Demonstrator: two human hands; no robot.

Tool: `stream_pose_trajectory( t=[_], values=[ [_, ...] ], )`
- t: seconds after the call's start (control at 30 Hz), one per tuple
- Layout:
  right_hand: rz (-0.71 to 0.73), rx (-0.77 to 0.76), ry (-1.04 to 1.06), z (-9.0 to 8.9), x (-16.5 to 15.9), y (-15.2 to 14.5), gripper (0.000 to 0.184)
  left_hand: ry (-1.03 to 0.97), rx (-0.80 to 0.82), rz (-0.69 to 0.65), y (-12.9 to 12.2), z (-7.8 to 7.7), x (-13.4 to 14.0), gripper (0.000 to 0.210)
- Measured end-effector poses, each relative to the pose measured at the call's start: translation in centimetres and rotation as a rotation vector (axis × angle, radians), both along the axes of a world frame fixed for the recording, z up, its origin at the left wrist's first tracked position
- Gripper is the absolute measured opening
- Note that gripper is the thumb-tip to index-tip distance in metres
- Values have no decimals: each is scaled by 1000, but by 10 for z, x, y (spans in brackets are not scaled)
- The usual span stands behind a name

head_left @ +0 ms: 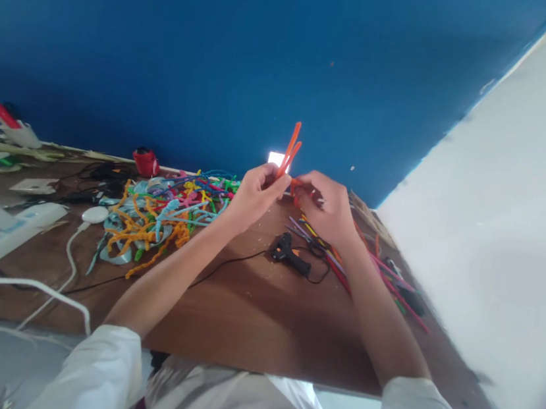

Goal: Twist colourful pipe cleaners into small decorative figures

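Note:
Orange pipe cleaners [292, 142] are held up in front of the blue wall, two ends pointing upward. My left hand [260, 193] pinches them between thumb and fingers. Close beside it, my right hand [325, 204] is closed on the orange pipe cleaner's lower part, where a bent orange piece shows at the fingertips. Below the hands, a black glue gun [291, 254] lies on the brown table with its cord trailing left. Loose straight pipe cleaners [329, 254] in several colours lie under and beside my right forearm.
A tangled heap of twisted colourful pipe cleaners [152, 216] covers the table left of my hands. Further left are a white power strip [25, 230], a white plug [95, 214] with its cable and a red object [145, 162]. A white wall [501, 212] bounds the right side.

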State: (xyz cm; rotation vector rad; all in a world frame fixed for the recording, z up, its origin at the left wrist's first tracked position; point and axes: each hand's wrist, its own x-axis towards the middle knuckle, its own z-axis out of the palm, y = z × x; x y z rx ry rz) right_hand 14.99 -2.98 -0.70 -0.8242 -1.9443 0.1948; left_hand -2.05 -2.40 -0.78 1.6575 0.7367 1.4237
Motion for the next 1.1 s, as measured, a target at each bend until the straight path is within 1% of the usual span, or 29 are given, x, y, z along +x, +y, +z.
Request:
stream_pose_trajectory(
  t=[0.07, 0.13, 0.17, 0.23, 0.3, 0.37, 0.4, 0.5, 0.57, 0.63, 0.67, 0.7, 0.73, 0.77, 0.8, 0.87, 0.93, 0.97, 1.03, 1.1],
  values=[
    [-154, 244, -166, -4, 2, 2, 18, -51, -72, -31, 1, -1, 0, 26],
    [-260, 403, -254, -9, 3, 5, 21, -85, -125, -57, 2, -1, 1, 26],
    [-293, 458, -278, -11, 3, 7, 20, -95, -144, -69, 1, -1, 1, 25],
    [-312, 527, -296, -14, 4, 9, 18, -105, -161, -85, 0, -1, 2, 25],
    [-276, 523, -259, -14, 3, 9, 17, -99, -154, -89, -1, -1, 2, 25],
    [-217, 421, -156, -12, 0, 5, 18, -80, -132, -84, -1, -1, 3, 26],
    [-184, 335, -85, -9, -1, 4, 19, -66, -118, -79, 0, -2, 3, 27],
    [-58, -31, 177, -3, -5, -1, 28, 6, -38, -34, -1, -2, 3, 28],
    [63, -302, 349, 0, -6, -1, 34, 71, 44, 14, -3, -1, 3, 28],
    [183, -517, 455, 2, -6, 0, 36, 121, 109, 47, -5, 0, 3, 28],
    [229, -578, 475, 1, -6, 1, 36, 128, 121, 56, -5, 1, 3, 27],
    [257, -597, 479, 0, -6, 3, 35, 121, 119, 61, -5, 1, 3, 26],
    [257, -568, 476, -1, -6, 5, 33, 101, 100, 62, -4, 1, 3, 26],
    [227, -491, 471, -3, -7, 6, 31, 74, 68, 59, -3, 0, 3, 25],
    [164, -373, 464, -6, -7, 8, 28, 40, 28, 52, -1, -1, 3, 25],
    [-4, -91, 411, -12, -8, 12, 24, -27, -53, 22, 3, -3, 3, 25],
    [-140, 152, 286, -17, -8, 15, 19, -74, -115, -14, 5, -4, 3, 24],
    [-177, 238, 212, -19, -7, 16, 16, -89, -138, -27, 5, -4, 3, 24],
    [-213, 353, 99, -23, -5, 18, 13, -106, -168, -42, 3, -2, 3, 24],
    [-239, 431, 50, -26, -4, 20, 15, -115, -184, -46, 0, 0, 4, 24]
  ],
)
